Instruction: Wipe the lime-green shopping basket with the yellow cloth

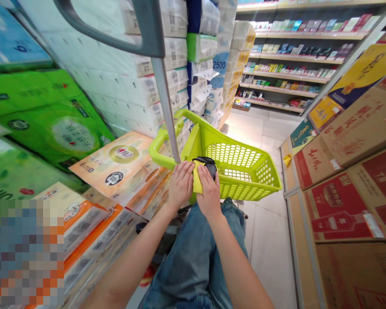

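A lime-green shopping basket [247, 165] with a gray pull handle [167, 98] stands in front of my knees. Both my hands are at its near end, close beside the foot of the handle. Between them is a yellow cloth [197, 178]. My left hand [181, 182] rests its fingers at the cloth's left edge, and my right hand [209, 189] has its fingers pressed on the cloth's right side. A black object [208, 163] shows just behind my right fingertips; what it is cannot be made out.
Tissue packs [116, 159] are stacked along the left, with tall white packs behind. Cardboard boxes [337, 201] line the right side. A tiled floor [263, 231] runs between them to shelves of small goods [289, 58] at the back.
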Tool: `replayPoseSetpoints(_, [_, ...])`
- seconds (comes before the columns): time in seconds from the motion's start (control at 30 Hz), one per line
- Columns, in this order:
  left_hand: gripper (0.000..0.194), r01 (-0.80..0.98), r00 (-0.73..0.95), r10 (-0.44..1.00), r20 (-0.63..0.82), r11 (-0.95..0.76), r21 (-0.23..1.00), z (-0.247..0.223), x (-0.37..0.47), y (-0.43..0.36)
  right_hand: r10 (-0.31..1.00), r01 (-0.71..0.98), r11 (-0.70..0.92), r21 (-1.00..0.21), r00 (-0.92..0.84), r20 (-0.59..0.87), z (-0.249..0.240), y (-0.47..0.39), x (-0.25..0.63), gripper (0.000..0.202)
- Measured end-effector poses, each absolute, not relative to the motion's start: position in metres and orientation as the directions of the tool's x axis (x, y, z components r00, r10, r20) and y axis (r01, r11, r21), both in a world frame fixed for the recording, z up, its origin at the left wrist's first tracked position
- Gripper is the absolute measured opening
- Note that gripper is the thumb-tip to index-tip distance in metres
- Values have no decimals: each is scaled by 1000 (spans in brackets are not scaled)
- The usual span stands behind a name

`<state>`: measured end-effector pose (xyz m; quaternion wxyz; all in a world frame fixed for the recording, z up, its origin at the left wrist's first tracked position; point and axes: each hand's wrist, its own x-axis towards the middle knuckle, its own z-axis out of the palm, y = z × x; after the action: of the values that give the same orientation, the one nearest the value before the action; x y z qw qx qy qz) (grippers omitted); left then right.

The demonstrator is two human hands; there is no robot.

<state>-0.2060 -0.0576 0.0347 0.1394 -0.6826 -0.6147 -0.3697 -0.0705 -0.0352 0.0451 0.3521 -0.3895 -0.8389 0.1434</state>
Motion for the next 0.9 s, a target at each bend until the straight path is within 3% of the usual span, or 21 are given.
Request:
replayPoseSetpoints(0.27, [46,945,-36,735,677,-196,263,34,-205,-57,815,713,528,-461,-274,510,-7,-19,11,90])
replayPoseSetpoints(0.47, [46,941,-45,725,688,-200,272,32,-204,-55,900,752,348,-561,-100,424,-5,-16,15,85])
replayPoseSetpoints(0.53, [46,940,-49,717,696,-202,274,32,-204,-55,904,729,359,-583,-117,411,10,-21,-10,82])
replayPoseSetpoints(0.73, [45,939,-38,724,689,-211,273,33,-204,-56,806,580,591,-561,-390,446,45,-38,-72,78])
replayPoseSetpoints(0.9, [46,944,-37,717,696,-204,259,32,-204,-55,806,627,582,-518,-362,468,26,-31,-43,82])
